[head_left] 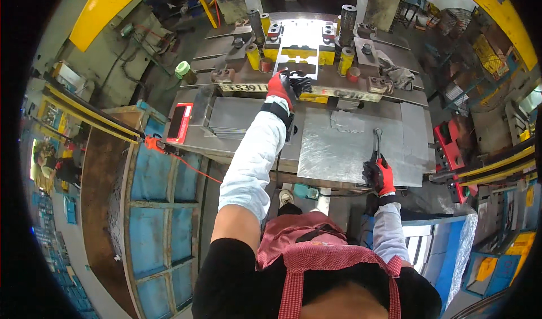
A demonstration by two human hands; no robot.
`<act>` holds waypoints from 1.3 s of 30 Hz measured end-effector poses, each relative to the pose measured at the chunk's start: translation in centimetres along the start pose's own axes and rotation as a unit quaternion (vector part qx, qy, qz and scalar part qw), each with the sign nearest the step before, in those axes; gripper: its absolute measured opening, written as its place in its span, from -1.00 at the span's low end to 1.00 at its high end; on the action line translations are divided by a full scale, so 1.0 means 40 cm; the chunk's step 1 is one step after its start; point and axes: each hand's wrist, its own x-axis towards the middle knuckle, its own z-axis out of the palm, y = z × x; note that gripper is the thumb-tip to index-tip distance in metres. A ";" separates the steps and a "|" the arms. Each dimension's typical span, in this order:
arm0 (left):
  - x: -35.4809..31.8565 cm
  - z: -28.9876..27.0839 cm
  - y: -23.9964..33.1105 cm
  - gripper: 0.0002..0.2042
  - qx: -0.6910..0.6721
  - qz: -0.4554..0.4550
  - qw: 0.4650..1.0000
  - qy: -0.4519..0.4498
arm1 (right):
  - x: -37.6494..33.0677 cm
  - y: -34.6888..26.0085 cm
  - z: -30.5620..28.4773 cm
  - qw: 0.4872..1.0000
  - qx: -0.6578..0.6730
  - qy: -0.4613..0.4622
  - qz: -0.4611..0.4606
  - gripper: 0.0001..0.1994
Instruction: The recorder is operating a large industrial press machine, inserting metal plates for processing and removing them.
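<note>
My left hand (287, 87), in a red and black glove, reaches to the front edge of a press die (333, 91). Its fingers are closed at the near edge of a bright metal sheet with cutouts (307, 52), which lies between the die's posts. The fingertips are partly hidden by the glove. In my right hand (381, 176), also gloved, is a wrench (377, 141), its head pointing away from me over a flat metal plate (333, 155). A stack of grey sheets (230, 114) lies left of my left forearm.
A red-framed dark panel (179, 122) lies at the table's left end. Yellow and dark cylinders (346, 60) stand on the die. A grey rag (397, 71) lies at its right. Blue-framed racking (149, 206) stands left, with a blue-edged box (451, 245) at lower right.
</note>
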 end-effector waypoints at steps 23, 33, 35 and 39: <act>0.004 0.004 -0.008 -0.56 0.007 0.043 0.999 0.022 | 0.024 0.021 -0.030 0.999 -0.020 -0.047 -0.006 -0.87; 0.028 -0.001 -0.019 -0.57 0.022 0.003 1.000 0.001 | 0.001 0.007 -0.018 0.999 -0.042 0.008 -0.022 -0.90; 0.052 -0.021 -0.013 -0.58 0.021 -0.017 1.000 0.006 | 0.011 0.010 -0.027 0.999 -0.020 -0.026 -0.007 -0.91; 0.071 -0.045 -0.034 -0.53 0.071 0.024 0.997 -0.035 | 0.019 0.017 -0.024 1.000 -0.006 -0.023 -0.011 -0.88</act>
